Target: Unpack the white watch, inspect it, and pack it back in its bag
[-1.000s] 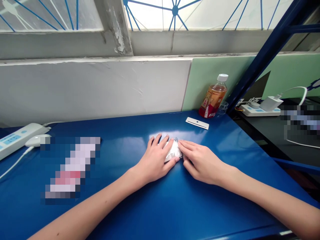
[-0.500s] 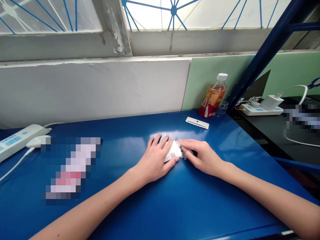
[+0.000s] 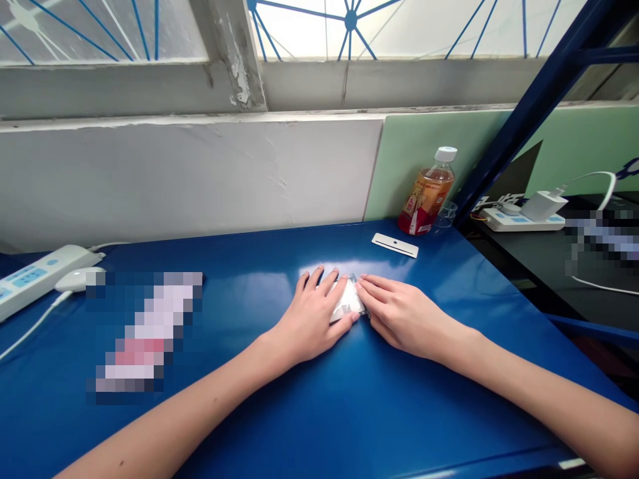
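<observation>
A small white packet in clear wrap [image 3: 348, 304] lies on the blue table [image 3: 309, 399], near its middle. My left hand [image 3: 309, 319] lies flat over the packet's left part, fingers stretched out and thumb against its near edge. My right hand [image 3: 399, 313] rests beside it with fingers extended, fingertips touching the packet's right edge. Most of the packet is hidden under the left hand.
A white flat strip [image 3: 394, 245] lies farther back. A bottle of amber drink [image 3: 426, 193] stands at the back right by a green panel. A white power strip [image 3: 30, 279] and white mouse [image 3: 77, 278] sit at far left. A blue rack post [image 3: 524, 113] rises on the right.
My right hand drew its fingers slightly right along the packet's edge, then came back to the edge. The left hand stays pressed on the packet.
</observation>
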`<state>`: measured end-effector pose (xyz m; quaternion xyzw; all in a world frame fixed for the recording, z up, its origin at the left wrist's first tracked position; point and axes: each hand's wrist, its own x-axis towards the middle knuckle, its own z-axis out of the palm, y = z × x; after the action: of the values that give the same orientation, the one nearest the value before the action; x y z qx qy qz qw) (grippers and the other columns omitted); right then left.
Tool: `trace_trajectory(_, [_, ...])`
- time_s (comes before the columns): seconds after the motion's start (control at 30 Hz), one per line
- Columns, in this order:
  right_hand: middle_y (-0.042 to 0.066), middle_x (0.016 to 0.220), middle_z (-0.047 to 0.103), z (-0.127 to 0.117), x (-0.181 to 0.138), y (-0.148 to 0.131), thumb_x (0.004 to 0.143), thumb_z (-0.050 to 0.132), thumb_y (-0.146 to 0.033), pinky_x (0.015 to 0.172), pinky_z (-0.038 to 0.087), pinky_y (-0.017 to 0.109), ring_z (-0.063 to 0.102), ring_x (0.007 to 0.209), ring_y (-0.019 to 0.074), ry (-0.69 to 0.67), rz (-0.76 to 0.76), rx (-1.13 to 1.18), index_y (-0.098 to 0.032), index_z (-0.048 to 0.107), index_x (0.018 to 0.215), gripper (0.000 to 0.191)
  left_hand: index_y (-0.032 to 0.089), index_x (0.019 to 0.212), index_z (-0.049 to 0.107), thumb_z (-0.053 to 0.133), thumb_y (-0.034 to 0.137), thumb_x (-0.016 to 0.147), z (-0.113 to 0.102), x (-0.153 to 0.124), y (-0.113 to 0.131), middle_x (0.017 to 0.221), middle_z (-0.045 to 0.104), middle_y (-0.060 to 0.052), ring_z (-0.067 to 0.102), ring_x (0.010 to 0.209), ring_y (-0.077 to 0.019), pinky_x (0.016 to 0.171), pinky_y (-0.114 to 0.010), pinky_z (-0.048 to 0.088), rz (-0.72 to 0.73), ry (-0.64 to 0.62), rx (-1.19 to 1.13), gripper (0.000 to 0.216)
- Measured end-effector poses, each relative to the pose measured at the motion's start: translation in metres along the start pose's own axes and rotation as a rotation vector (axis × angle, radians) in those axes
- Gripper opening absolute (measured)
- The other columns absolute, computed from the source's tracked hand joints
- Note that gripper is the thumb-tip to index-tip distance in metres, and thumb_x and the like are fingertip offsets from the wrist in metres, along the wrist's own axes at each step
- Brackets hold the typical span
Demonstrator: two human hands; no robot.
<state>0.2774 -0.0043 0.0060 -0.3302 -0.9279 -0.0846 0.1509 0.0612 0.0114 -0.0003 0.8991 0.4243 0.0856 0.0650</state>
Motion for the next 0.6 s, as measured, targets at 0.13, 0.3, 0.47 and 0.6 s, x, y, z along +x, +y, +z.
trace_trajectory(0.13, [0.030,0.125,0.064,-0.004,0.000,-0.005,0.086,0.047,-0.015,0.102,0.052,0.049,0.059,0.122,0.0385,-0.048,-0.008,-0.017,0.008,0.059,0.126,0.048,0.012,0.147,0.042,0.041,0.053,0.098,-0.001,0.001,0.000,0.153,0.041,-0.017,0.031,0.142,-0.0415,0.113,-0.058,0.026,0.002,-0.002,0.007,0.064])
trace_trajectory(0.3, [0.026,0.118,0.069,-0.006,0.003,-0.001,0.085,0.048,-0.014,0.099,0.054,0.049,0.062,0.118,0.0360,-0.024,0.034,0.115,0.002,0.063,0.121,0.042,0.012,0.147,0.042,0.042,0.053,0.098,-0.001,0.002,0.000,0.152,0.042,-0.017,0.031,0.142,-0.0416,0.113,-0.059,0.026,-0.001,-0.007,0.007,0.064])
trace_trajectory(0.47, [0.024,0.121,0.068,-0.003,0.003,-0.002,0.084,0.047,-0.013,0.102,0.052,0.046,0.059,0.123,0.0358,0.010,0.081,0.147,0.003,0.062,0.123,0.045,0.013,0.146,0.042,0.042,0.053,0.098,-0.001,0.001,0.001,0.152,0.042,-0.016,0.030,0.142,-0.0416,0.113,-0.059,0.025,0.002,-0.003,0.007,0.063])
trace_trajectory(0.6, [0.032,0.124,0.064,0.002,0.002,-0.010,0.087,0.046,-0.015,0.103,0.050,0.051,0.058,0.124,0.0410,0.061,0.054,0.072,0.011,0.060,0.122,0.046,0.012,0.147,0.041,0.044,0.054,0.096,-0.001,0.001,0.000,0.153,0.042,-0.016,0.030,0.142,-0.0416,0.114,-0.059,0.024,0.004,0.003,0.004,0.066])
